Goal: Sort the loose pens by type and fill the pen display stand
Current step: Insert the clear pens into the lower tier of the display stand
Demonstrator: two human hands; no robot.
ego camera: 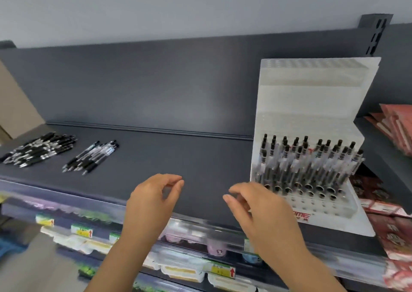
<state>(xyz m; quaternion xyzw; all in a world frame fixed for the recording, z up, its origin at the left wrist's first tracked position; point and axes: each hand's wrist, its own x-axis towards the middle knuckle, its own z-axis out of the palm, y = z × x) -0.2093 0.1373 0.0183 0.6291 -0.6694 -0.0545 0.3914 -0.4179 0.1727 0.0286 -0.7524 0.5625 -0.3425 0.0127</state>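
Stand [312, 104] at right part filled; black pile [40, 150], clear pile [91, 156] at mid-left unloaded; left hand [153, 200], right hand [260, 211] empty, loosely curled

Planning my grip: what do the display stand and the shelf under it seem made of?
Display stand: likely white plastic, slightly translucent, with moulded rows of holes. Shelf: probably painted metal, dark grey, matte with a soft sheen; the look alone can't confirm it.

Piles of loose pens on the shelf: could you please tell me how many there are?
2. The larger pile of black pens lies at the far left of the shelf; the smaller pile of clear-barrelled pens lies right of it. None seems hidden.
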